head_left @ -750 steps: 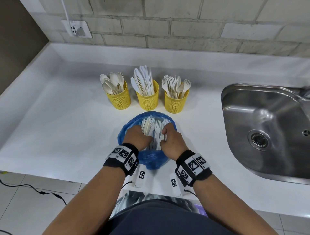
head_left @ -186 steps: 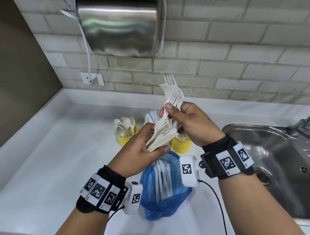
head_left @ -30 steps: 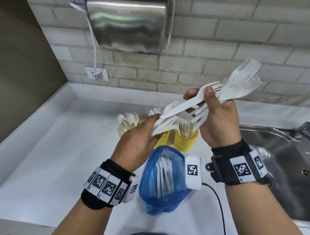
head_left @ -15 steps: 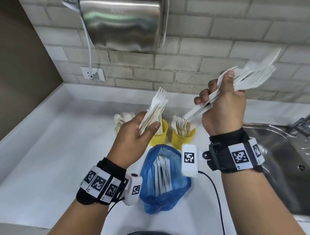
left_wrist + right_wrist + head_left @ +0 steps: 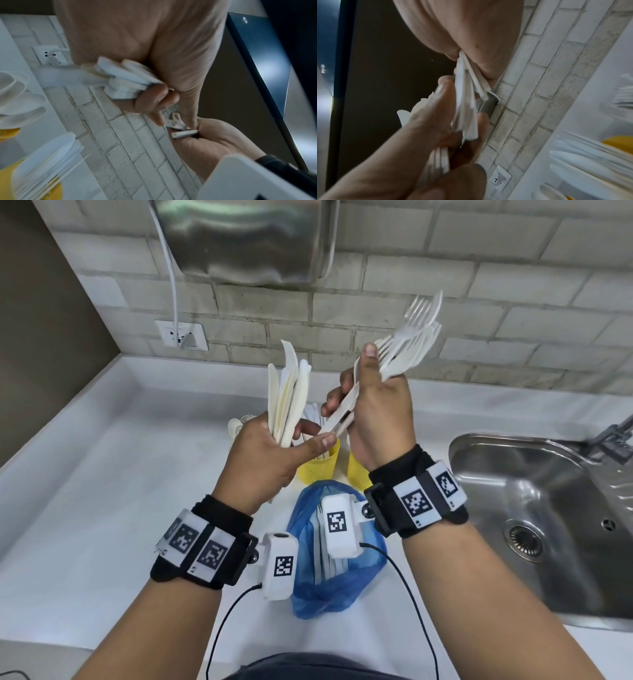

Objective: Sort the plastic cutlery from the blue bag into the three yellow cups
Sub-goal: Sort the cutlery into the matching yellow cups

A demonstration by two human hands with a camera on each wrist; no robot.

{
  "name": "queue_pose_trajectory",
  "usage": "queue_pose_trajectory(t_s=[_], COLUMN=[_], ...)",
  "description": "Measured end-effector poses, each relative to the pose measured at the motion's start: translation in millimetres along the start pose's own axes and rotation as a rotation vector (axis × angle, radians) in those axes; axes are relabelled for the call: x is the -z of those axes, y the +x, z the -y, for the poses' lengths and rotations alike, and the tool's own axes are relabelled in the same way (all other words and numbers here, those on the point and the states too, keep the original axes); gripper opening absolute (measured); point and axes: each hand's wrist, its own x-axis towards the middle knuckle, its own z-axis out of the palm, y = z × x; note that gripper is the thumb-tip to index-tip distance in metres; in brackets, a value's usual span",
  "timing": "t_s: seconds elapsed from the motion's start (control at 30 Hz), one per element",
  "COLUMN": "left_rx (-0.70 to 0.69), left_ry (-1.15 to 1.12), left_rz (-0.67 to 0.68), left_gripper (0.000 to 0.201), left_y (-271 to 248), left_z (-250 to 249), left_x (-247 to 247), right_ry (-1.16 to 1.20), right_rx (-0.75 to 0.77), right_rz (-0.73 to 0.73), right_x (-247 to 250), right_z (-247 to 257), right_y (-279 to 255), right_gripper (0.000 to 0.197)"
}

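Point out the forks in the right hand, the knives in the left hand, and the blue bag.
forks point(image 5: 407, 350): head view, on the fanned heads.
knives point(image 5: 289, 395): head view, mid-blades.
blue bag point(image 5: 342, 587): head view, bare lower plastic.

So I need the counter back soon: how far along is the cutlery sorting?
Partway. The yellow cups already hold sorted cutlery. In hand now: the left hand grips a bunch of knives, the right hand a bunch of forks. Left: more cutlery still lies in the blue bag.
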Motion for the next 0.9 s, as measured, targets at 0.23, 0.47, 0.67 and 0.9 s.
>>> queue_pose_trajectory(t_s=[0.23,0.47,0.67,0.9], left_rx=[0.019,0.044,0.14,0.359], left_ry=[-0.02,-0.072,-0.173,-0.43], left_rz=[-0.051,-0.056,-0.01,0.046], left_gripper=[0.036,0.029,0.025,0.027], left_y=[0.8,0.7,0.8,4.2], left_z=[3.8,1.4,0.8,-3.6], left_x=[-2.1,-7.1,-4.4,-3.3], right_ry=[0.044,0.1,0.157,-0.076], right_rx=[-0.058,-0.072,-0.079,0.029], right_rz=[0.014,-0.043,-0.096,-0.034], right_x=[-4.6,-6.2,-7.8,-10.8], right_z=[-4.4,-8.3,-1.7,-1.9], right_y=[-4.4,-2.5,0.6,-6.9], right_gripper=[0.025,0.035,0.025,0.049])
